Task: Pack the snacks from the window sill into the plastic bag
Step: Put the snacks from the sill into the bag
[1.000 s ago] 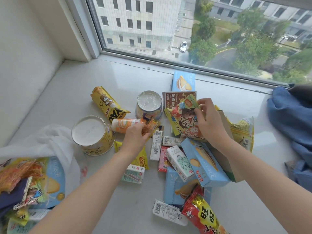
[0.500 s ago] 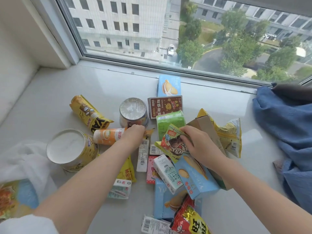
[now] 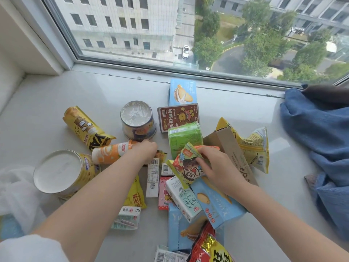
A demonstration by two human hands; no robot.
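Snacks lie scattered on the white window sill (image 3: 56,95). My left hand (image 3: 145,152) is closed over the right end of an orange-and-white bottle (image 3: 111,152) that lies on its side. My right hand (image 3: 215,167) grips a colourful cartoon snack packet (image 3: 186,167), held just above the pile in front of a green pack (image 3: 184,137). The white plastic bag (image 3: 15,186) sits at the left edge, with a blue-and-yellow item inside it partly in view near the bottom corner.
Around my hands lie a yellow packet (image 3: 85,127), two foil-lidded cans (image 3: 137,120) (image 3: 62,173), a brown box (image 3: 178,116), light blue boxes (image 3: 182,91), a cardboard box (image 3: 230,154), a yellow bag (image 3: 253,148), milk cartons (image 3: 183,199) and a red bag (image 3: 207,246). Blue cloth (image 3: 321,138) is bunched at right.
My right hand has drawn the cartoon packet nearer to me, uncovering the green pack. My left hand stays on the orange bottle. The view has swung right, so less of the bag shows.
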